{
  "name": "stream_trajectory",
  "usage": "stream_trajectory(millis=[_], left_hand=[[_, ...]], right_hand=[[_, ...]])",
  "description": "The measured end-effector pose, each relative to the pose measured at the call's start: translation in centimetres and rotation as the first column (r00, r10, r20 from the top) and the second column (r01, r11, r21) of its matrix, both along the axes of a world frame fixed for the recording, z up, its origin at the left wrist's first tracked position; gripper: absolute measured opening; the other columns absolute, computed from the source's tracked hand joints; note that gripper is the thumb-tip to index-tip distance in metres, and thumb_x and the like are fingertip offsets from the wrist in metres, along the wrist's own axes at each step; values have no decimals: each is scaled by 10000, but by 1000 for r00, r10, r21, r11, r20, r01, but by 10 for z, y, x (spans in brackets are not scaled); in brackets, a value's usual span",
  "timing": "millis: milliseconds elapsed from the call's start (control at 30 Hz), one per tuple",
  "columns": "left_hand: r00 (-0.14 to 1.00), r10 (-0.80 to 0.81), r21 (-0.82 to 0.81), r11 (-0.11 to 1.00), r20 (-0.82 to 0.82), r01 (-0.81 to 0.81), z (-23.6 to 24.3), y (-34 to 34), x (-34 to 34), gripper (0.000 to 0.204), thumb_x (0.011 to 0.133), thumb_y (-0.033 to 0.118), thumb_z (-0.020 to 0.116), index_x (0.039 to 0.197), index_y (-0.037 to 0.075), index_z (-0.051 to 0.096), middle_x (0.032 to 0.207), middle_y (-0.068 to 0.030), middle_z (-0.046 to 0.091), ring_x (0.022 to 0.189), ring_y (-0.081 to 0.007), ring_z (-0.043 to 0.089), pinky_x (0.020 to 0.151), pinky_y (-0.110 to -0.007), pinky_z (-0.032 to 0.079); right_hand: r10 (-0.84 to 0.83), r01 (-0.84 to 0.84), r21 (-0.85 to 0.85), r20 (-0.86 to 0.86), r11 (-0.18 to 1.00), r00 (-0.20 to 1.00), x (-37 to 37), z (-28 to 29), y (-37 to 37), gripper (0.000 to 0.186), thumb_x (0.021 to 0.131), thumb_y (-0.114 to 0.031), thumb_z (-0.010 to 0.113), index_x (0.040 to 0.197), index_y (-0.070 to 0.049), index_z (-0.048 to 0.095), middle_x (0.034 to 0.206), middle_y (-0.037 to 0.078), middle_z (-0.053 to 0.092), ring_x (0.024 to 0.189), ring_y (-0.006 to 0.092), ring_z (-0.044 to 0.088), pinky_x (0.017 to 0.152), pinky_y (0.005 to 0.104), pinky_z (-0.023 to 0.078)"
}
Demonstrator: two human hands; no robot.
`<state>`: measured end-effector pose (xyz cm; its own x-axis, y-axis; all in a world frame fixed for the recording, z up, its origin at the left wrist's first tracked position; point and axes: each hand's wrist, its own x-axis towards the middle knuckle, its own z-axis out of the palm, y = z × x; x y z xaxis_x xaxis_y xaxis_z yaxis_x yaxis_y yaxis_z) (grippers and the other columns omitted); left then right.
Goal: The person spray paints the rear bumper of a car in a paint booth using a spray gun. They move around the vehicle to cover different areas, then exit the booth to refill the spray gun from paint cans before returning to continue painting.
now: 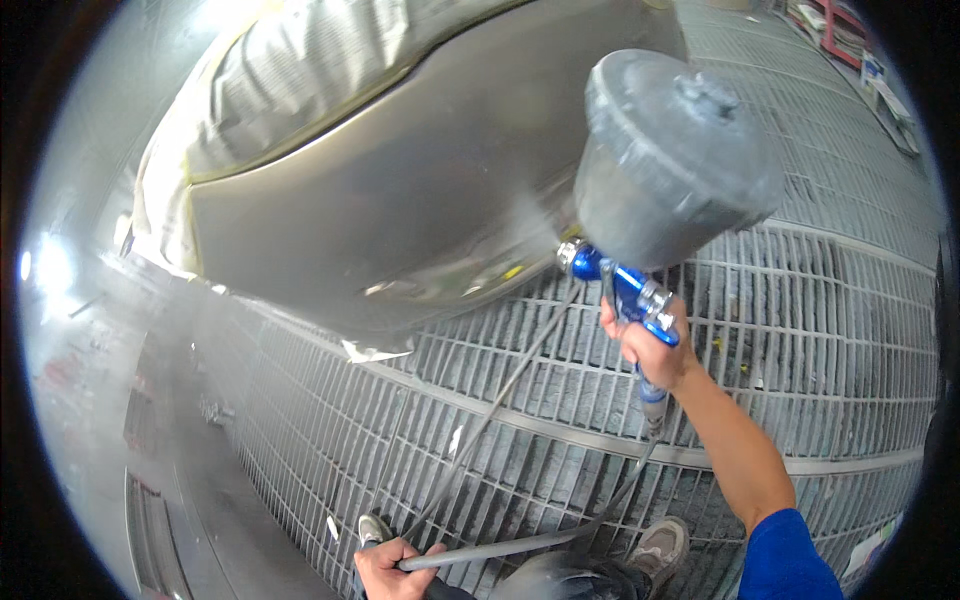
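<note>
My right hand [655, 345] is closed round the grip of a blue spray gun [628, 290] with a silver nozzle. On top of the gun sits a large, paint-dusted grey cup [680, 160] with a lid. A pale mist leaves the nozzle toward a glossy grey-brown car body panel [400, 190], which lies a short way off to the left. Low in the view, my left hand [398, 570] grips a grey air hose [510, 547]. The hose runs up to the bottom of the gun's handle, and another stretch of it slants away toward the panel.
Crinkled masking sheet [300, 75] covers the part above the panel, edged with yellowish tape. Metal floor grating [800, 350] spreads under my shoes [660, 550]. At the far right stands a red-framed rack [838, 30] with items in it. A bright lamp glows at left.
</note>
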<state>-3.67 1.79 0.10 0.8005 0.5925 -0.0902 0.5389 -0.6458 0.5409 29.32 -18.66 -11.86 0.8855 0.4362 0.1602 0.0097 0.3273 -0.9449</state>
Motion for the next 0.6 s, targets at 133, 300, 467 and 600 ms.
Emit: stream_trajectory(millis=[133, 300, 467, 600], left_hand=[[995, 47, -75, 996, 83, -41, 0, 9, -11, 307, 703, 36, 716, 655, 67, 414, 658, 1, 387, 615, -117, 388, 562, -293, 322], [983, 93, -31, 996, 155, -89, -8, 20, -24, 343, 796, 29, 746, 621, 47, 452, 595, 56, 407, 597, -53, 362, 516, -263, 290], [982, 108, 44, 992, 154, -116, -3, 22, -28, 390, 804, 58, 775, 607, 53, 437, 601, 63, 355, 606, -52, 327, 516, -265, 277], [982, 126, 29, 991, 142, -132, -2, 19, -26, 408, 817, 50, 774, 598, 59, 430, 601, 62, 357, 608, -52, 329, 518, -261, 280]], right_hand=[[168, -165, 85, -29, 983, 985, -31, 4, 44, 341, 814, -10, 575, 1154, 11, 580, 920, 26, 626, 801, 98, 585, 709, 257, 493], [352, -352, 83, 14, 932, 936, -54, 9, 85, 260, 835, -38, 606, 1092, 2, 609, 920, 39, 648, 832, 117, 622, 601, 276, 551], [459, -453, 77, -115, 888, 881, -60, 0, 93, 542, 813, -107, 553, 1339, 19, 527, 1038, 68, 654, 896, 164, 636, 613, 301, 590], [349, -376, -204, -155, 904, 924, -47, -6, 70, 178, 827, -160, 603, 933, -24, 562, 738, 48, 576, 618, 127, 550, 536, 295, 499]])
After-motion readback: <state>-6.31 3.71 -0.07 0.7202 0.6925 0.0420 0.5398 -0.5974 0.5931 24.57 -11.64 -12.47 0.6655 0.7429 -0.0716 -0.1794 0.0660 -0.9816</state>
